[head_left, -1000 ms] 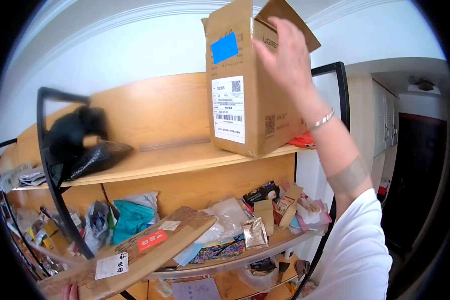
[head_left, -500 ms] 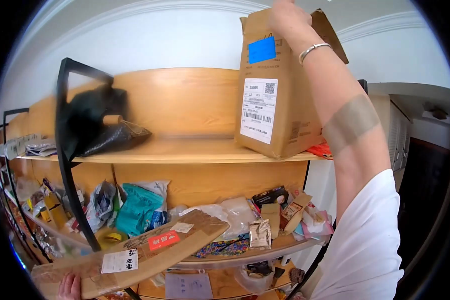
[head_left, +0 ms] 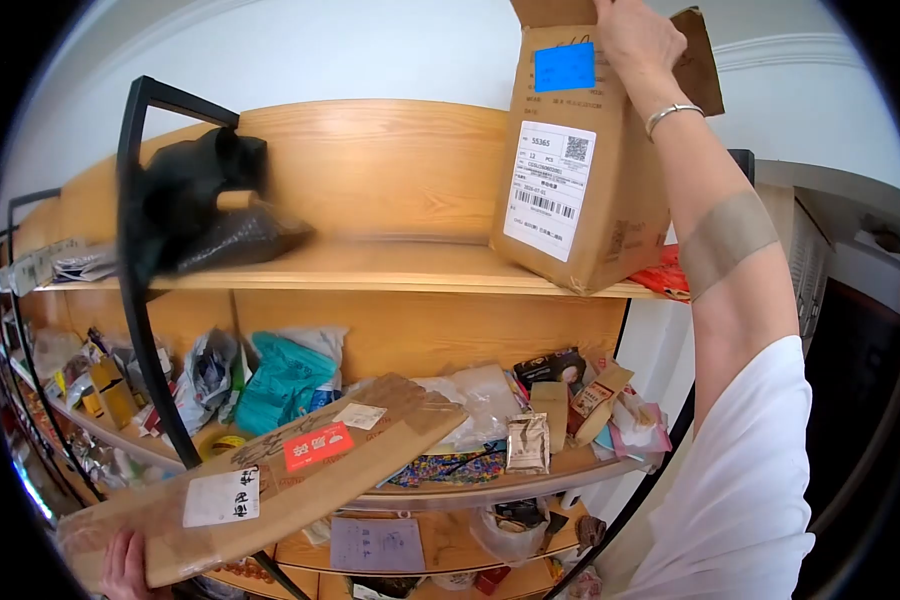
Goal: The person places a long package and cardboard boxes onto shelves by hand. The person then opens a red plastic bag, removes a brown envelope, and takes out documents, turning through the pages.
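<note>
My right hand point(head_left: 638, 42) reaches up and grips the top edge of a tall brown cardboard box point(head_left: 625, 170). The box stands at the right end of the upper shelf, its top flaps raised, with a white barcode label and a blue sticker on its front. At the lower left, my left hand point(head_left: 123, 565) holds one end of a long, flat cardboard box point(head_left: 300, 490). This flat box slants up to the right in front of the lower shelves and carries a red sticker and white labels. Only part of the left fingers shows.
The wooden upper shelf point(head_left: 390, 265) has a black plastic-wrapped bundle point(head_left: 225, 240) on it, beside a black metal post point(head_left: 135, 260). Below are a teal bag point(head_left: 288, 380), a foil packet point(head_left: 528, 443) and small boxes. Red plastic point(head_left: 662, 275) lies by the tall box.
The view has tilted down a little, so the shelves sit higher. My right hand has shifted slightly along the tall box's top, where more of a front flap shows. Both hands keep their hold.
</note>
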Demonstrator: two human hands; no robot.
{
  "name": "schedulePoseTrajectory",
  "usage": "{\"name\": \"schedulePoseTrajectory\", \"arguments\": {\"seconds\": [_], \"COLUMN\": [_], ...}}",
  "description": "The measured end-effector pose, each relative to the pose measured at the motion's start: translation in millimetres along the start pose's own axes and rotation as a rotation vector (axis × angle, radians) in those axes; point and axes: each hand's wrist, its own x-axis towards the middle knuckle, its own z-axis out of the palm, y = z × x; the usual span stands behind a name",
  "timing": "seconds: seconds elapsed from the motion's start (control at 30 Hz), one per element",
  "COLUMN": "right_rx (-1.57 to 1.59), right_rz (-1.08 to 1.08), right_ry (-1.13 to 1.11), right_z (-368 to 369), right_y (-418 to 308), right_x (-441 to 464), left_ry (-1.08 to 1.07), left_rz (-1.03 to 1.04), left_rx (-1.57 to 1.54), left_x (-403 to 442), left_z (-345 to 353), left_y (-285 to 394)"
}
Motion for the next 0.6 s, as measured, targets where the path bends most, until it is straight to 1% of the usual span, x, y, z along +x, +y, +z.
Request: {"name": "schedulePoseTrajectory", "arguments": {"seconds": [0.07, 0.1, 0.17, 0.2, 0.27, 0.3, 0.37, 0.4, 0.6], "right_rx": [-0.107, -0.11, 0.043, 0.034, -0.082, -0.093, -0.022, -0.033, 0.08], "right_rz": [0.078, 0.076, -0.042, -0.046, 0.04, 0.037, 0.035, 0.033, 0.056], "right_ry": [-0.085, -0.088, 0.122, 0.117, 0.013, 0.003, 0.069, 0.065, 0.024], "right_z": [-13, -10, -4, -5, -7, -6, -2, 1, -5], "right_y": [2, 6, 19, 21, 23, 25, 34, 37, 33], "right_x": [3, 3, 2, 4, 7, 8, 12, 15, 21], "left_ry": [0.014, 0.031, 0.045, 0.065, 0.059, 0.056, 0.033, 0.017, 0.028], "left_rz": [0.016, 0.03, 0.044, 0.051, 0.066, 0.076, 0.065, 0.04, 0.086], "left_rx": [-0.007, -0.012, -0.026, -0.036, -0.048, -0.054, -0.046, -0.032, -0.064], "left_x": [2, 3, 5, 5, 7, 9, 10, 12, 19], "left_z": [-2, -2, -4, -4, -4, -5, -4, -4, -2], "left_y": [0, -1, -3, -4, -8, -11, -12, -13, -14]}}
